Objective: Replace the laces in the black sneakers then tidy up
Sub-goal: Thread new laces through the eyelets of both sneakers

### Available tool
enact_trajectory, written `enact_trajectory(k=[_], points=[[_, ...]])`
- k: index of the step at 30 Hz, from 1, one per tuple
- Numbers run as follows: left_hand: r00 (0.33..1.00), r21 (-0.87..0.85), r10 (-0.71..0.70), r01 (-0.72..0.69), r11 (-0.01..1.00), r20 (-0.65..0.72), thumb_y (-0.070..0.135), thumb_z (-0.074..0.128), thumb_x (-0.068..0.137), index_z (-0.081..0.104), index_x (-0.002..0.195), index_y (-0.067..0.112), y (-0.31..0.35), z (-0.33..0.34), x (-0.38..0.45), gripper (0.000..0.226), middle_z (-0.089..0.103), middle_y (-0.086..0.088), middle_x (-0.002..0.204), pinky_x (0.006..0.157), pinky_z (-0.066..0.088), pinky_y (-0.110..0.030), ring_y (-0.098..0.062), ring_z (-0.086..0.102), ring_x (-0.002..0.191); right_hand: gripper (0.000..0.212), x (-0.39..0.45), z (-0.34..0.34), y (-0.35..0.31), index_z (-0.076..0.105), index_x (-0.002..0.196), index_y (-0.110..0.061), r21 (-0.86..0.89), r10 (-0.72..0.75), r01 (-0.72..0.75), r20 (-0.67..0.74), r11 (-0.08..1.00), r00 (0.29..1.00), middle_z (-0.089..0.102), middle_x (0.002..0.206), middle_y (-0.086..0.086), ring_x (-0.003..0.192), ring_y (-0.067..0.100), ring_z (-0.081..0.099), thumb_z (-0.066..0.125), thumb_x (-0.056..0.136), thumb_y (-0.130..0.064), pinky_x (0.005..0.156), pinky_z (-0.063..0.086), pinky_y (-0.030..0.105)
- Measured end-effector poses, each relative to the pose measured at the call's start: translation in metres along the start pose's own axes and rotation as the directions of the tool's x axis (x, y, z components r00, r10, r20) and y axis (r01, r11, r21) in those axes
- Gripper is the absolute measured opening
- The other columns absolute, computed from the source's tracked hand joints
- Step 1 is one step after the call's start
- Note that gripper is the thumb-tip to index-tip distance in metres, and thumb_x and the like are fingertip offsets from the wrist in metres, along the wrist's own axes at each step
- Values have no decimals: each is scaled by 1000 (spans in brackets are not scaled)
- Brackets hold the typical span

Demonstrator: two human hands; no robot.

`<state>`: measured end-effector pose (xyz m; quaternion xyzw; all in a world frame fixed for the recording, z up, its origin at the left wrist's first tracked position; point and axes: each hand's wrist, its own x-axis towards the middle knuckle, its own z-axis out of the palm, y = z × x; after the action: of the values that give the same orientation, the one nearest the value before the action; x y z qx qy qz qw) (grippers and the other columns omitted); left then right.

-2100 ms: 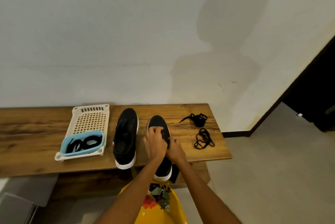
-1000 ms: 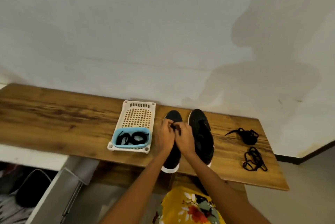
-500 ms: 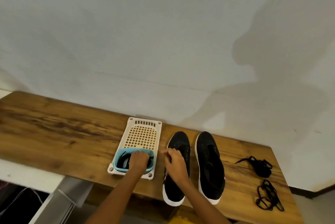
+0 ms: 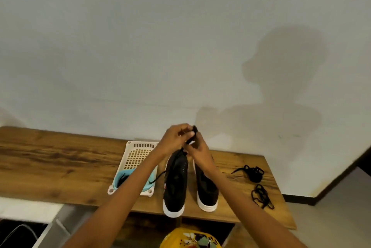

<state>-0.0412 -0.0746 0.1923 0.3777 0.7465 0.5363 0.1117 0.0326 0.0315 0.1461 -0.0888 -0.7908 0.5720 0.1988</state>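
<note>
Above the toe of the left sneaker (image 4: 176, 179), both hands meet around a bundled black lace (image 4: 193, 135): left hand (image 4: 175, 138) pinching its upper part, right hand (image 4: 198, 152) curled on it from below. One loose end trails down toward the blue tub (image 4: 152, 177) left of that sneaker. Both sneakers, black with white soles and apparently unlaced, point away lengthwise, directly under the hands; neither hand looks nearer.

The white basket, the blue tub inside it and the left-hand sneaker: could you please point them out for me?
white basket (image 4: 138, 154), head view, on its lattice floor.
blue tub (image 4: 120, 176), head view, on its left rim.
left-hand sneaker (image 4: 176, 183), head view, on its black upper.
</note>
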Motion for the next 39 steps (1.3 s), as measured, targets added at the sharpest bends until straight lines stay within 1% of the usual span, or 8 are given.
enact_trajectory(k=[6, 11, 18, 20, 26, 30, 34, 39], points=[[985, -155, 114, -134, 979, -129, 17, 57, 92, 67, 95, 14, 110, 44, 13, 10, 63, -1, 79, 71, 50, -23, -12, 59, 68, 18, -30, -93, -47, 62, 110, -16, -40, 36, -36, -15, 999, 999, 64, 83, -1, 65, 9, 60, 59, 93, -17, 59, 50, 21], [969, 288, 119, -54, 956, -215, 37, 56, 92, 65, 93, 16, 142, 85, 28, 24, 59, 1, 79, 64, 43, -30, -15, 55, 72, 21, -60, -160, -39, 58, 114, -7, -66, 155, -174, -222, 983, 963, 61, 82, 3, 65, 12, 60, 55, 94, -10, 56, 51, 17], [991, 182, -87, 105, 978, -106, 42, 47, 95, 31, 55, 17, 154, 105, 40, 49, 35, 1, 54, 54, 27, -27, -13, 37, 52, 22, -81, -206, -28, 49, 113, -7, 169, 370, -335, -261, 927, 892, 54, 97, 9, 70, 21, 60, 39, 103, -23, 66, 54, 32], [995, -13, -81, 80, 997, -62, 39, 48, 95, 39, 59, 15, 160, 106, 39, 45, 39, 0, 59, 54, 30, -24, -13, 37, 55, 19, -85, -207, -32, 45, 108, -8, 96, 397, -385, -233, 918, 888, 50, 96, 11, 73, 22, 58, 37, 103, -24, 67, 53, 34], [950, 279, 24, -116, 953, 312, 29, 51, 96, 64, 99, 10, 186, 117, 46, 23, 54, 0, 80, 51, 32, -22, -8, 42, 63, 23, -72, -208, -60, 48, 103, -4, -282, 203, -320, -376, 904, 904, 53, 114, 19, 74, 24, 60, 50, 97, -27, 50, 50, 27], [943, 431, 100, -238, 870, 318, 29, 52, 95, 66, 101, 10, 192, 121, 58, 24, 63, -6, 108, 85, 45, -34, -17, 55, 97, 27, -65, -202, -98, 44, 124, -8, 67, 173, -160, -281, 985, 944, 55, 102, 9, 76, 18, 61, 45, 99, -18, 57, 51, 25], [974, 439, 108, -188, 879, 201, 43, 53, 91, 61, 77, 16, 194, 113, 60, 32, 58, 1, 76, 67, 42, -30, -13, 52, 70, 24, -65, -199, -128, 54, 119, -4, 300, 178, -127, -147, 945, 973, 61, 82, 7, 68, 19, 62, 43, 100, -13, 61, 53, 26], [986, 192, 35, -67, 979, 165, 48, 49, 93, 41, 59, 15, 182, 81, 43, 48, 38, 1, 59, 49, 24, -24, -12, 29, 51, 14, -61, -222, -129, 56, 86, -5, 566, 273, 50, -471, 823, 839, 52, 65, 9, 53, 19, 55, 47, 97, -6, 52, 53, 24]])
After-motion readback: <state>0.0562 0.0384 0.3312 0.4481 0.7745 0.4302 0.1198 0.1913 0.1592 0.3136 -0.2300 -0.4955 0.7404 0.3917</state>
